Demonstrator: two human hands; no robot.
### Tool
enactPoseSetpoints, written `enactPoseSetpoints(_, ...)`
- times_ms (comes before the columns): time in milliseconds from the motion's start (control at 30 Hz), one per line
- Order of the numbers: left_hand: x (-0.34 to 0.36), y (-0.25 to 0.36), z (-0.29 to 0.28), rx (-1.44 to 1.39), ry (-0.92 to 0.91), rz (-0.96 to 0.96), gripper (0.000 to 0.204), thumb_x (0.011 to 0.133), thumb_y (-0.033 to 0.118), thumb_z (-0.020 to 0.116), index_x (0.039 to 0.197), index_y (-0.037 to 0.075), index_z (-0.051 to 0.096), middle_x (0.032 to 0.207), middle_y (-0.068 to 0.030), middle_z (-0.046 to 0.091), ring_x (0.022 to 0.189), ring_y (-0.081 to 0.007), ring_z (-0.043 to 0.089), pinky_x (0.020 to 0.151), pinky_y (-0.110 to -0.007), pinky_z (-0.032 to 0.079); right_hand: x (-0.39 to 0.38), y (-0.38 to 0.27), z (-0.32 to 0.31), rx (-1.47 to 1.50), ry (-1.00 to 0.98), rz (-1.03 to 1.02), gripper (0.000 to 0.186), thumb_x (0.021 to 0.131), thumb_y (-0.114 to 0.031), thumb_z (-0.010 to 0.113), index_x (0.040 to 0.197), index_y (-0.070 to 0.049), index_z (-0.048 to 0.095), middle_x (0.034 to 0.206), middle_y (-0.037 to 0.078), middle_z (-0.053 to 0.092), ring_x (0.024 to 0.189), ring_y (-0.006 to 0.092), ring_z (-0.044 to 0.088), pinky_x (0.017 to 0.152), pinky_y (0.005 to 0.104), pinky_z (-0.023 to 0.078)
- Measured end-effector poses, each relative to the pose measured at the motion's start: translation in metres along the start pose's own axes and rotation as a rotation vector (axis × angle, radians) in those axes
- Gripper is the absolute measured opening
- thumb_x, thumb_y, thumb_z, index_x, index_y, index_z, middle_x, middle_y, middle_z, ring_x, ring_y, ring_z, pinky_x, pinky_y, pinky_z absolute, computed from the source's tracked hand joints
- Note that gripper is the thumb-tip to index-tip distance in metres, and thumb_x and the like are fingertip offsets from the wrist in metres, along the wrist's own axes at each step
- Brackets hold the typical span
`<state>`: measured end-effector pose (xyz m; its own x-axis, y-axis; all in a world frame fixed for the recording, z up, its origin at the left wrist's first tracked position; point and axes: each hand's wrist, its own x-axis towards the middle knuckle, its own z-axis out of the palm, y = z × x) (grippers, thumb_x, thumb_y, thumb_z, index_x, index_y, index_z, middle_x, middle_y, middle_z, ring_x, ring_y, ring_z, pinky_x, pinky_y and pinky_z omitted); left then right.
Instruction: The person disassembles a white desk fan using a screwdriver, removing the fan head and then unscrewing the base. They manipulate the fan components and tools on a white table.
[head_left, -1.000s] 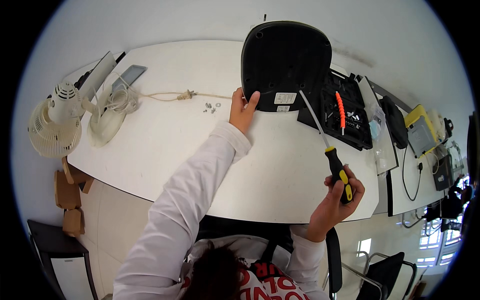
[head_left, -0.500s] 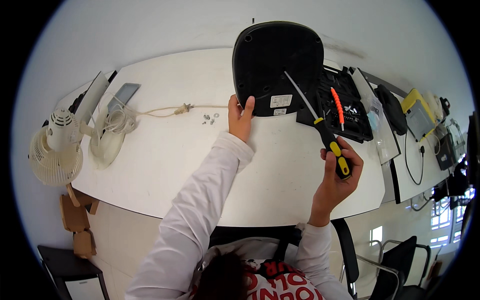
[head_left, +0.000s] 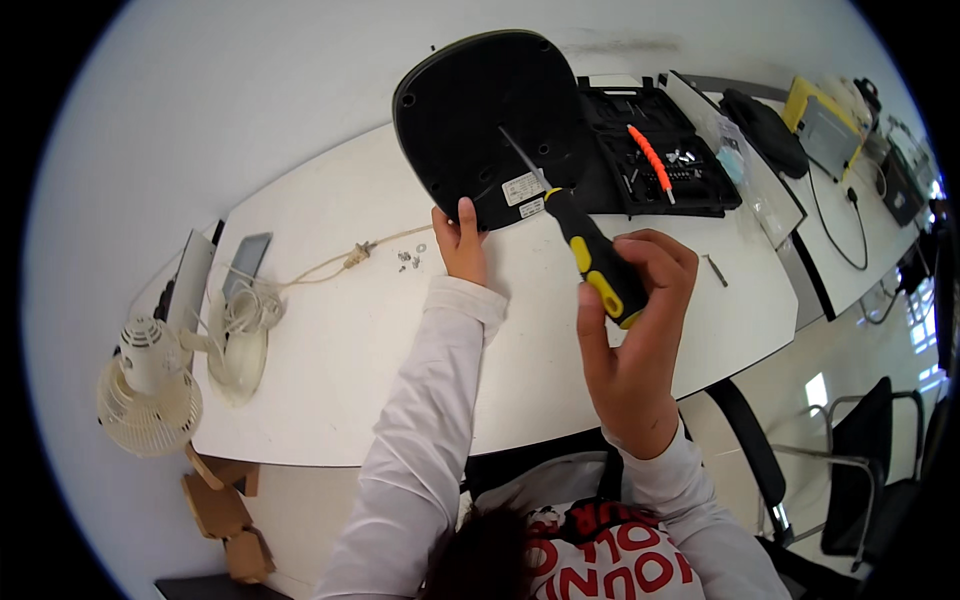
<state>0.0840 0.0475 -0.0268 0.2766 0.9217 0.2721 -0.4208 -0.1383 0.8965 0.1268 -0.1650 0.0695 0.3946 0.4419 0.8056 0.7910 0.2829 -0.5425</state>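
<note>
A black rounded appliance base point(head_left: 490, 90), with screw holes and white labels on its underside, is tilted up over the far side of the table. My left hand point(head_left: 464, 245) grips its near edge, thumb on the underside and the other fingers partly hidden behind. My right hand point(head_left: 645, 330) is closed around a screwdriver point(head_left: 590, 255) with a black and yellow handle. The shaft points up and left, its tip at a hole near the middle of the base. Whether the tip sits in a screw there I cannot tell. Loose screws point(head_left: 408, 260) and a washer lie left of my left hand.
An open black tool case point(head_left: 690, 195) with an orange flexible shaft point(head_left: 652, 165) stands at the right. A small metal bit point(head_left: 716, 270) lies nearby. Leftward are a pale cord with a plug point(head_left: 357, 256), a white fan point(head_left: 150, 390) and a grey tray point(head_left: 247, 265). Black chairs point(head_left: 865, 450) stand right.
My view has turned, so the scene appears shifted and rotated. The screwdriver and my right hand have come closer to the base, and the tip remains near its middle. My left hand keeps its grip.
</note>
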Motion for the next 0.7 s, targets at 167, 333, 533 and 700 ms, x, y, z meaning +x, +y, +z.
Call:
enactPoseSetpoints(167, -0.002, 0.002, -0.002, 0.001, -0.026, -0.005, 0.049, 0.096, 0.044, 0.051, 0.128, 0.009, 0.037, 0.126, -0.0079, 0.050, 0.113, -0.0195, 0.052, 0.094, -0.039, 0.046, 0.001, -0.009, 0.000, -0.119, -0.015, -0.054, 0.047, 0.079, 0.000, 0.069, 0.115, 0.003, 0.040, 0.111, 0.021, 0.040, 0.087, 0.0319, 0.055, 0.065, 0.0328, 0.052)
enactPoseSetpoints(333, -0.002, -0.001, -0.002, 0.030, -0.003, -0.007, 0.055, 0.096, 0.046, 0.049, 0.133, 0.009, 0.034, 0.130, -0.0091, 0.047, 0.116, -0.0211, 0.051, 0.095, -0.041, 0.046, 0.002, -0.007, -0.003, -0.143, 0.004, -0.041, 0.044, 0.080, -0.002, 0.069, 0.114, 0.003, 0.040, 0.109, 0.021, 0.041, 0.084, 0.0317, 0.057, 0.061, 0.0331, 0.052)
enactPoseSetpoints(533, -0.001, -0.004, -0.004, 0.039, -0.004, 0.004, 0.054, 0.096, 0.045, 0.049, 0.134, 0.009, 0.035, 0.131, -0.0097, 0.047, 0.117, -0.0212, 0.050, 0.094, -0.040, 0.047, 0.002, 0.001, -0.005, -0.117, 0.054, -0.036, 0.040, 0.081, 0.000, 0.067, 0.113, 0.003, 0.042, 0.110, 0.021, 0.042, 0.082, 0.0308, 0.058, 0.061, 0.0335, 0.052)
enactPoseSetpoints(700, 0.005, -0.014, -0.010, -0.069, -0.034, -0.035, 0.053, 0.095, 0.044, 0.051, 0.132, 0.010, 0.036, 0.126, -0.0091, 0.051, 0.112, -0.0199, 0.054, 0.093, -0.038, 0.048, 0.003, 0.003, 0.001, -0.026, 0.097, -0.114, 0.040, 0.076, 0.002, 0.070, 0.113, -0.003, 0.053, 0.116, 0.016, 0.049, 0.083, 0.0261, 0.056, 0.067, 0.0322, 0.049)
